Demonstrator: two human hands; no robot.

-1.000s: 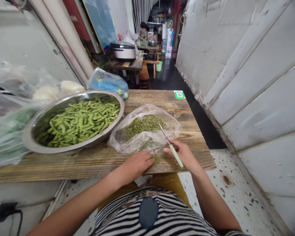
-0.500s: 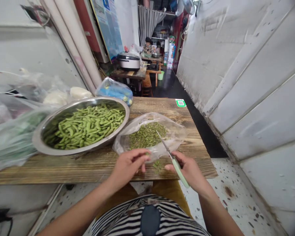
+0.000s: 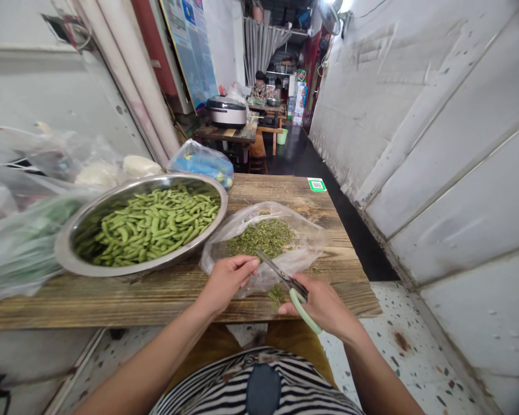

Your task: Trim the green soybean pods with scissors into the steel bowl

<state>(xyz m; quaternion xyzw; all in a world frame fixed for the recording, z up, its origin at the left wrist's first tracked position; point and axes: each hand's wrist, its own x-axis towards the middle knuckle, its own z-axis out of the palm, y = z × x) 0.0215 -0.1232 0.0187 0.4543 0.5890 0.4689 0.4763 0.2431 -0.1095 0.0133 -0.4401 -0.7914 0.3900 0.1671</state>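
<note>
My left hand (image 3: 230, 280) is closed in a pinch above the near edge of a clear plastic bag (image 3: 309, 245). Between its fingertips is a green soybean pod, almost wholly hidden by the fingers. My right hand (image 3: 324, 302) grips scissors (image 3: 303, 310) with pale green handles, and the blade tips meet the left fingertips. Small green trimmings (image 3: 263, 236) lie heaped on the opened bag. A few more clippings (image 3: 277, 295) rest on the wood below the blades. To the left, a wide steel basin (image 3: 218, 222) holds many green soybean pods (image 3: 155, 225).
The wooden table (image 3: 155, 302) carries plastic bags (image 3: 26, 242) of greens at left, a blue-tinted bag (image 3: 203, 161) behind the basin and a QR card (image 3: 316, 184) at the far right corner. Farther back are a cooker (image 3: 227, 112) on another table and a seated person (image 3: 260, 86).
The scissors have swung left and down, bringing their tips to my left fingertips. My left hand has risen slightly, and its pinch is tighter.
</note>
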